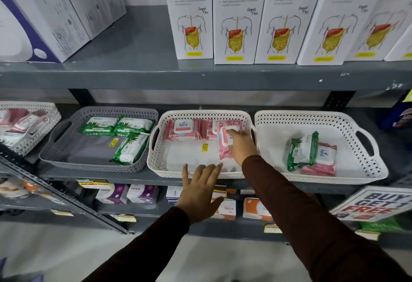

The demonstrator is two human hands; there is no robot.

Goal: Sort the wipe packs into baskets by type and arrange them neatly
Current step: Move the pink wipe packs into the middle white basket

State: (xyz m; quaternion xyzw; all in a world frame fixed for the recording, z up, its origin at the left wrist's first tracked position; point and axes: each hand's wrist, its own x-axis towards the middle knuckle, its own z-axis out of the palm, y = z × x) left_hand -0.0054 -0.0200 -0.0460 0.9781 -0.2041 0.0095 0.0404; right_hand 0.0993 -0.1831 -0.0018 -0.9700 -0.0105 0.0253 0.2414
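Note:
Three baskets stand on the middle shelf. The grey basket [66, 145] on the left holds three green wipe packs [131, 148]. The middle white basket [156, 163] holds pink Kara packs [185, 129] along its back. My right hand [242, 145] reaches into it and is shut on a pink pack [224, 148] standing on end at the right side. My left hand [199, 190] hovers open at the front rim of that basket. The right white basket [367, 170] holds one green pack [301, 150] leaning on pink packs [323, 159].
Another white basket [29, 125] with pink packs sits at the far left. Tall white Vizyme boxes [236, 14] line the shelf above. Small medicine boxes [127, 193] fill the shelf below, and a "Buy Get Free" sign [374, 203] leans at lower right.

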